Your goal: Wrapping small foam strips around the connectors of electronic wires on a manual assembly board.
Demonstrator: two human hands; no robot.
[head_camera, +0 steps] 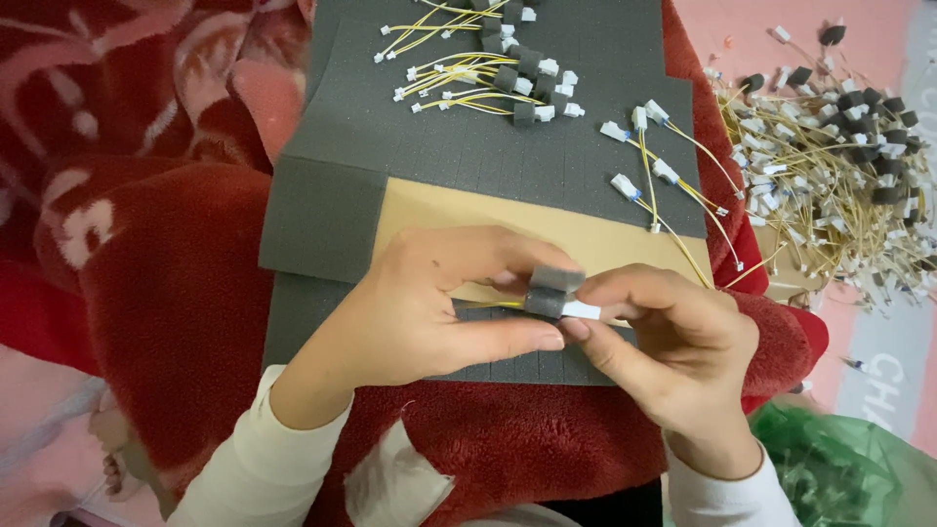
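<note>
Underneath everything, a red fleece blanket (185,283) with pale patterns covers the lap and fills the left and near parts of the scene. On it lies a dark grey foam sheet (468,146), scored into small squares and reaching from the near middle to the far edge, with a tan card (439,210) laid across it just beyond the hands. At the far right, off the blanket on a pink surface, sits a big heap (830,166) of yellow wires with white plugs and grey foam pieces on them. On the far part of the sheet is a tidy bunch (488,73) of wires that already wear foam pieces, and to its right, near the sheet's edge, a few bare wires (664,185) with white plugs lie spread out. A green bag (839,459) shows at the near right corner. Both hands, in cream sleeves, meet over the near middle of the sheet. The left hand (429,303) has its fingers pinched on a small grey foam piece (554,291), thumb below and forefinger curled above. The right hand (673,342) grips the white plug (583,310) that sticks out of that foam piece, its fingers closed on it, touching the left thumb tip. A short yellow wire (493,304) shows between the left fingers.
</note>
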